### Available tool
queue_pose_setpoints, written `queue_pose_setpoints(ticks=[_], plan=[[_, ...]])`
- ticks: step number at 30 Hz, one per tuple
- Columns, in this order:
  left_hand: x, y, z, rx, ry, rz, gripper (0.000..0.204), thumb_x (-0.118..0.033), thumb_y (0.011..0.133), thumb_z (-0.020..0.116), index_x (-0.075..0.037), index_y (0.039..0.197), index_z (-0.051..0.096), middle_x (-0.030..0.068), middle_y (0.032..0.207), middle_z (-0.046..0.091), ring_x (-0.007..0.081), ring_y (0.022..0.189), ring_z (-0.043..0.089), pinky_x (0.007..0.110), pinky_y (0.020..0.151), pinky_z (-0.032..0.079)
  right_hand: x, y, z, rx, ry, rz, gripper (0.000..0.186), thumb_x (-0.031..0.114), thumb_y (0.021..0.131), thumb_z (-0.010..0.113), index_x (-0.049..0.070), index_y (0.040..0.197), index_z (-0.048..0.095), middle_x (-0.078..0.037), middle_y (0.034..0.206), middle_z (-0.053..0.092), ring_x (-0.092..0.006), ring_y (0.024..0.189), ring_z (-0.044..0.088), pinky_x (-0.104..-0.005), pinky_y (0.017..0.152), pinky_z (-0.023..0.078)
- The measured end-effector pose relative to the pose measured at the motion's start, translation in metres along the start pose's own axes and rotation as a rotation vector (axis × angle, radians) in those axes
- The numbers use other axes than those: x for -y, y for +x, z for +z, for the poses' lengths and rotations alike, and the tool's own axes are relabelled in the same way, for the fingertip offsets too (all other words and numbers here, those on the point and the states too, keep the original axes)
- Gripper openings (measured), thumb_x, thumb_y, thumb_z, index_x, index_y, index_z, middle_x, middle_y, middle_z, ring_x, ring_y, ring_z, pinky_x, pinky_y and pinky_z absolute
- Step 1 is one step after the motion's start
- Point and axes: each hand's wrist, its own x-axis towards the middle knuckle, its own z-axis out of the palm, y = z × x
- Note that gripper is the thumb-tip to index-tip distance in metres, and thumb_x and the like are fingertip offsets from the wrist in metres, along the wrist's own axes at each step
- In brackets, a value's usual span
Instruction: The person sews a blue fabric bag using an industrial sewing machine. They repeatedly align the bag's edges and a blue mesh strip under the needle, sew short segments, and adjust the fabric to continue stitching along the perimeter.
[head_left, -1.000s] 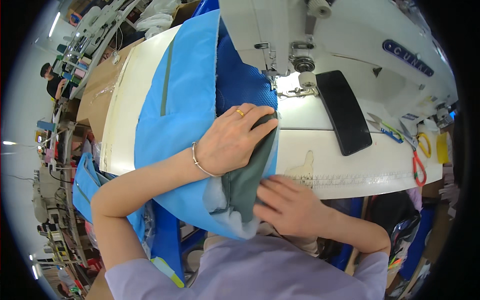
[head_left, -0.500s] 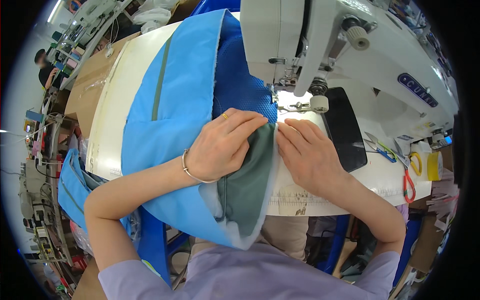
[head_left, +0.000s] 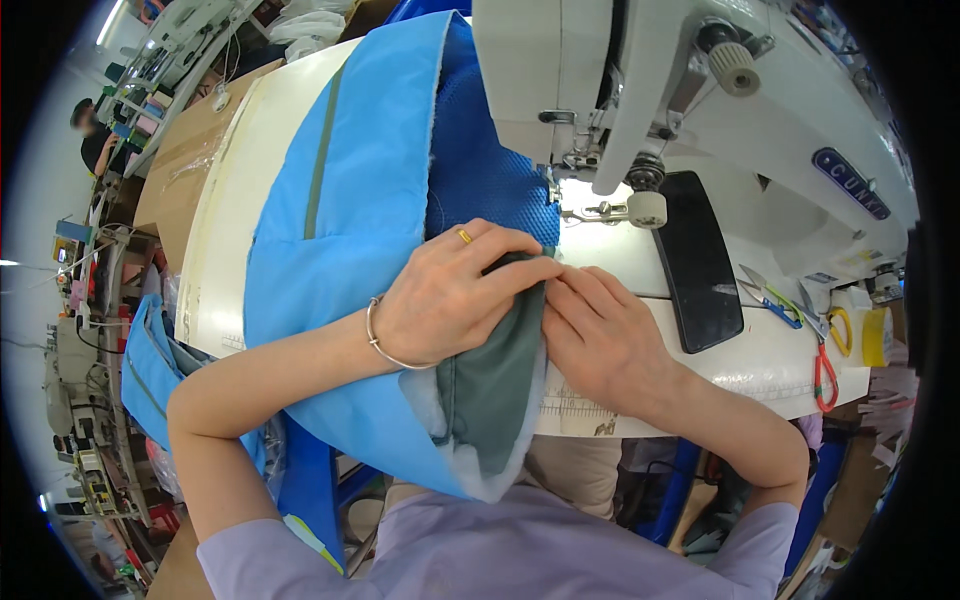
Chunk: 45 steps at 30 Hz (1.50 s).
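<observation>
A light blue fabric piece (head_left: 350,190) with a green strip lies across the sewing table, lined with dark blue mesh (head_left: 480,150). Over it sits a grey-green fabric panel (head_left: 495,400) with a white edge. My left hand (head_left: 455,295), wearing a ring and bangle, pinches the panel's upper edge. Closed on the same edge from the right is my right hand (head_left: 605,340), its fingertips meeting the left ones. Just beyond my fingers, the mesh runs to the presser foot of the white sewing machine (head_left: 555,185). The exact fold between my fingertips is hidden.
A black phone (head_left: 700,265) lies right of the needle area. Farther right are blue-handled snips (head_left: 780,308), red-handled scissors (head_left: 826,380) and a yellow tape roll (head_left: 876,337). Cardboard (head_left: 190,160) borders the table's left side. Another person (head_left: 95,140) is far off at upper left.
My left fingers have moved slightly right and down, over the edge to meet my right fingertips. My right hand has shifted a little down and left. The fabric's edge is now more bunched.
</observation>
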Motion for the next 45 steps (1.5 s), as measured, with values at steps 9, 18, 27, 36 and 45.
queue_pose_setpoints(ticks=[9, 18, 27, 36, 45], plan=[[-0.002, 0.006, -0.004, 0.104, 0.009, -0.005, 0.044, 0.005, 0.074, 0.066, -0.001, 0.118, 0.070, 0.0115, 0.114, 0.066, 0.0305, 0.098, 0.062, 0.039, 0.084, 0.054, 0.003, -0.001, -0.002, 0.000, 0.060, 0.039, 0.034, 0.012, 0.076, 0.066, -0.008, 0.104, 0.066, -0.022, 0.114, 0.063, -0.0339, 0.116, 0.059, -0.0445, 0.101, 0.048], [-0.002, 0.002, -0.001, 0.173, 0.145, 0.055, 0.049, -0.001, 0.074, 0.067, -0.004, 0.123, 0.068, 0.0077, 0.126, 0.063, 0.0268, 0.102, 0.060, 0.038, 0.090, 0.051, 0.005, -0.006, -0.008, -0.014, 0.013, -0.143, 0.030, 0.011, 0.071, 0.066, -0.006, 0.095, 0.068, -0.019, 0.103, 0.067, -0.0320, 0.106, 0.063, -0.0428, 0.098, 0.051], [0.005, 0.006, -0.004, 0.171, 0.142, 0.111, 0.050, -0.005, 0.071, 0.068, -0.004, 0.121, 0.068, 0.0054, 0.127, 0.064, 0.0246, 0.098, 0.059, 0.036, 0.087, 0.050, 0.003, -0.005, -0.004, -0.008, 0.098, -0.109, 0.031, 0.010, 0.071, 0.068, -0.006, 0.098, 0.067, -0.019, 0.107, 0.066, -0.0317, 0.110, 0.062, -0.0425, 0.099, 0.050], [0.036, 0.020, -0.001, 0.179, 0.161, 0.175, 0.050, -0.004, 0.073, 0.068, -0.006, 0.123, 0.067, 0.0072, 0.127, 0.063, 0.0267, 0.103, 0.059, 0.038, 0.091, 0.050, -0.005, 0.005, -0.009, 0.071, 0.133, 0.004, 0.035, 0.014, 0.074, 0.073, -0.007, 0.101, 0.066, -0.022, 0.115, 0.063, -0.0356, 0.116, 0.059, -0.0458, 0.102, 0.047], [0.048, 0.023, -0.003, 0.167, 0.109, 0.180, 0.051, -0.004, 0.077, 0.067, -0.007, 0.127, 0.065, 0.0107, 0.119, 0.064, 0.0280, 0.101, 0.059, 0.039, 0.092, 0.051, -0.008, 0.007, -0.012, 0.087, 0.156, 0.023, 0.034, 0.012, 0.075, 0.072, -0.008, 0.101, 0.065, -0.022, 0.118, 0.062, -0.0348, 0.119, 0.057, -0.0448, 0.103, 0.047]])
